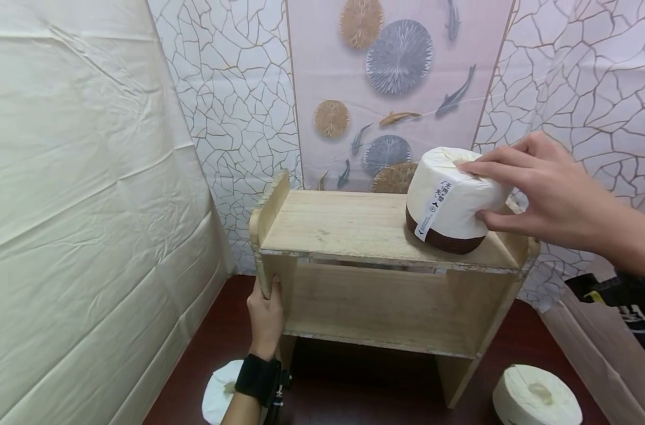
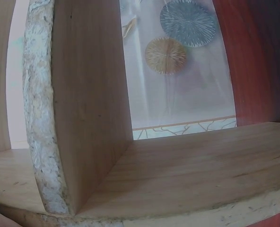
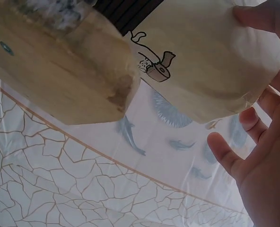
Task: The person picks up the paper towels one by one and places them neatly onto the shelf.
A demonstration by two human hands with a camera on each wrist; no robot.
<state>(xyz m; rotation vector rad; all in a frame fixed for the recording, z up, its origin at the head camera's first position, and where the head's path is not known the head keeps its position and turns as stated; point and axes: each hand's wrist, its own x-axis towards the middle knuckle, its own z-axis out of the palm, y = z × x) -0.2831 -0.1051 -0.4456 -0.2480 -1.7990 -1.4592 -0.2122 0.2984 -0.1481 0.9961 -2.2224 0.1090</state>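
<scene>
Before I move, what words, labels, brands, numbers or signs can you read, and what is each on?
No text reads surely.
Label on the shelf's roll: Chinese characters and a small round mark, too small to quote.
Same roll: a black line drawing, no readable words.
Right wrist strap and left wrist strap: white marks by each, too blurred to read.

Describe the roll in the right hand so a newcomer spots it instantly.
Find the wooden shelf unit. At its top board's right end, the right hand grips a white roll. A dark brown lower band sets it apart: none shows on the lower-left roll or lower-right roll.
</scene>
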